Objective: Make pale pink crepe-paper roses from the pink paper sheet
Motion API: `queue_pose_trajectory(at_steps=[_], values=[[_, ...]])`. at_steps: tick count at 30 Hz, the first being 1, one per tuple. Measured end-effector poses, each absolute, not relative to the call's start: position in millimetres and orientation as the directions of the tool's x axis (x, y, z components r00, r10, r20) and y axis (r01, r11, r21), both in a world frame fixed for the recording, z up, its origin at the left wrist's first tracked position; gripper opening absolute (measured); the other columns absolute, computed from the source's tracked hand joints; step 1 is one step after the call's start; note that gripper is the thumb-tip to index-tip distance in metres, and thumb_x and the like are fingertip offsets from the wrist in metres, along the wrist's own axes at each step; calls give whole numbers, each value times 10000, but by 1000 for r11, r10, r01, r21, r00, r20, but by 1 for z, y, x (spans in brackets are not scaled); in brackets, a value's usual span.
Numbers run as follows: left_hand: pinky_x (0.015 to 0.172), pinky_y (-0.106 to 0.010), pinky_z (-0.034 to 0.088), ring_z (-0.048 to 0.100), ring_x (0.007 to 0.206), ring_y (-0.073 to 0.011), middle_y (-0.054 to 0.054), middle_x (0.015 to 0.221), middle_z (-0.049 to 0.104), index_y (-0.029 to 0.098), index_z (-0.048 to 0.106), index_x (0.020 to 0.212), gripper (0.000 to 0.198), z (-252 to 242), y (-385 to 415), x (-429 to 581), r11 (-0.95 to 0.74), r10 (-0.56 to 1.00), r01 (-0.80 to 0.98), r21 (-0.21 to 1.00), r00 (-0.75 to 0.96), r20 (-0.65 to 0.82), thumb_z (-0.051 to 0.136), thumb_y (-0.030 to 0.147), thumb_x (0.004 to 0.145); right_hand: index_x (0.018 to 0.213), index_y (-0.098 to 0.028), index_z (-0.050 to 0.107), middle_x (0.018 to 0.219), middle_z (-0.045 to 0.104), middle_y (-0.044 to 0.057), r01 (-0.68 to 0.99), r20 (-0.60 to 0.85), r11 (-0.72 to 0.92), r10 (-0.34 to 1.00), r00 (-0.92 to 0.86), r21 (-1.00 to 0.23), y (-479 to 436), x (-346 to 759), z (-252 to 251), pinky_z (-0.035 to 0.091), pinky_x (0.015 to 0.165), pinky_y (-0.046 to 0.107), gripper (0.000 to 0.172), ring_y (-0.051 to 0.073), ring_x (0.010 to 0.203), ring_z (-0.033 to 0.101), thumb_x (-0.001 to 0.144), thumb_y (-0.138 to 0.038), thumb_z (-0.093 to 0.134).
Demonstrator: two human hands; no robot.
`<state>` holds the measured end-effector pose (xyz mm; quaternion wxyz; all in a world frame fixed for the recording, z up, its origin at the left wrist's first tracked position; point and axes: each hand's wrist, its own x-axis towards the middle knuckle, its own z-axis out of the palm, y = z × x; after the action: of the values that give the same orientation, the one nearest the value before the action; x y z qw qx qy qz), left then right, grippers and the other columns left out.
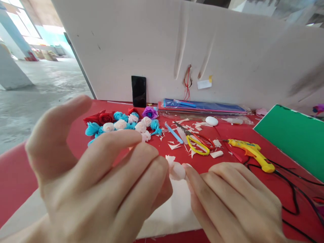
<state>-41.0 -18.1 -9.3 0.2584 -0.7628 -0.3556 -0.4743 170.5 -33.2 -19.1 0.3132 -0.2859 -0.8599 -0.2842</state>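
Note:
Between my hands is a small pale pink paper flower [177,170]. My left hand [108,182] is closed around its left side, thumb hidden and one finger raised and curled away. At the flower's right edge, the fingertips of my right hand [227,199] pinch a petal. Below lies a cream sheet [174,209] on the red tabletop [162,148]. Past my left hand sits a cluster of finished paper roses: a red rose [106,117], a purple rose [150,112], and several blue and pale pink ones.
Scissors [198,145] with red and yellow handles lie among paper scraps, beside a blue stick [174,133]. Right of them are a yellow glue gun [253,152] with a black cord and a green board [296,141]. A black phone [139,91] leans against the white panel [113,40]; wrapped paper sheets [205,107] lie behind.

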Motion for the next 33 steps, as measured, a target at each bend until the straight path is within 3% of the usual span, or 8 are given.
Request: queue_pose_trajectory(at_steps=[3,5,9,13,24,33], values=[[963,-860,408,721,639,-282,54,577,743,228,627,684,141,-1,-19,-38,-640,277,765,-73,318,906,738,171,750,995,-55,737,613,674,27,676,712,673,313,-628,300,-32,168,-18,424,627,382,157,205,621,530,930,-54,594],[940,-857,409,698,623,-273,55,552,717,225,603,669,128,1,-20,-36,-646,285,762,-42,291,913,678,164,752,943,-70,740,580,654,19,694,760,678,311,-571,244,-29,166,-18,417,602,383,131,200,594,520,928,-57,611],[996,-758,424,661,648,-236,68,565,705,238,579,631,186,1,-17,-36,-637,279,766,-81,328,902,652,150,778,897,-78,740,596,665,23,686,795,726,387,-467,49,-23,166,-17,461,613,374,150,190,607,563,936,-50,598],[1088,-640,416,667,744,-224,55,646,727,238,613,675,189,-4,-14,-37,-616,251,772,-155,379,891,663,188,850,855,-78,730,575,641,18,640,791,767,422,-443,-51,-23,168,-18,486,578,354,159,172,564,553,931,-50,593],[1155,-462,415,640,660,-170,63,569,677,203,651,611,205,-4,-15,-32,-627,211,761,-167,372,904,764,99,746,873,-95,724,561,637,13,684,800,726,370,-472,68,-26,164,-18,476,546,341,157,167,550,540,910,-46,580],[1021,-610,456,635,653,-206,53,530,680,212,623,617,217,-1,-17,-35,-623,236,757,-195,420,876,718,40,710,889,-116,719,565,628,8,710,817,696,342,-464,112,-26,162,-21,459,559,337,173,166,556,540,925,-74,555]])
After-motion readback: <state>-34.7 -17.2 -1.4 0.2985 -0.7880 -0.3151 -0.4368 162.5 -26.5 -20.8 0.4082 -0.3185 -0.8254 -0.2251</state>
